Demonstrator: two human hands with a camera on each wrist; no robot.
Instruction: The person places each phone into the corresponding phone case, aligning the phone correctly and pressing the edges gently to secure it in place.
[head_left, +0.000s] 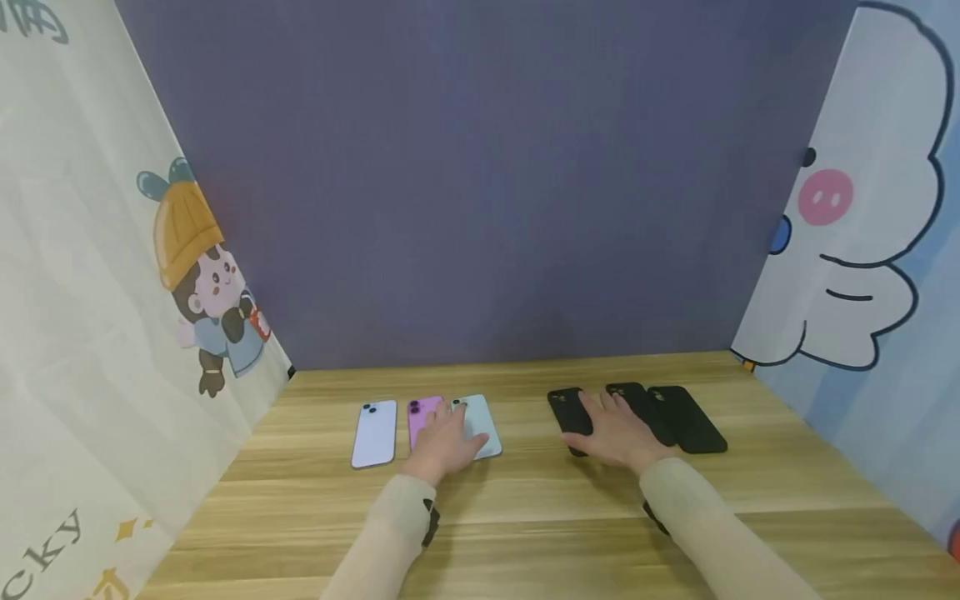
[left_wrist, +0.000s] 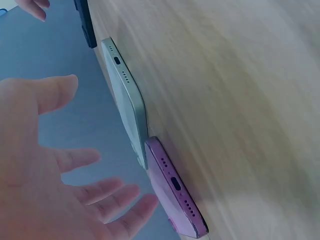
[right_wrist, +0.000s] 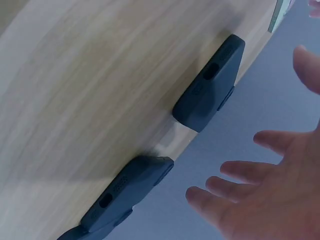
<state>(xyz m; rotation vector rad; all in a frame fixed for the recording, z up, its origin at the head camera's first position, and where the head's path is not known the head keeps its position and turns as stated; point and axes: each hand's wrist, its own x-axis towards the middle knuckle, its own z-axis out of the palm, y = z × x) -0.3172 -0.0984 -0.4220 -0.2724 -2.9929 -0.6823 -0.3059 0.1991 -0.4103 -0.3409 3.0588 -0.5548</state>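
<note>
Three smartphones lie back-up in a row on the left: a white one (head_left: 374,434), a pink one (left_wrist: 172,192) and a pale green one (left_wrist: 125,95). My left hand (head_left: 444,440) hovers over the pink and green ones with its fingers spread, apart from both in the left wrist view. On the right lie three black phone cases, camera side up: one set apart (right_wrist: 210,85) and two side by side, the middle case (head_left: 647,414) and the outer case (head_left: 688,421). Above them hangs my right hand (head_left: 621,433), its fingers spread and holding nothing. Whether phones sit inside the cases I cannot tell.
The wooden table (head_left: 525,550) reaches back to a dark grey-blue panel (head_left: 495,183). Cartoon-printed curtains stand at both sides, the left curtain (head_left: 82,250) and the right curtain (head_left: 885,333). A stretch of wood separates the phones from the cases.
</note>
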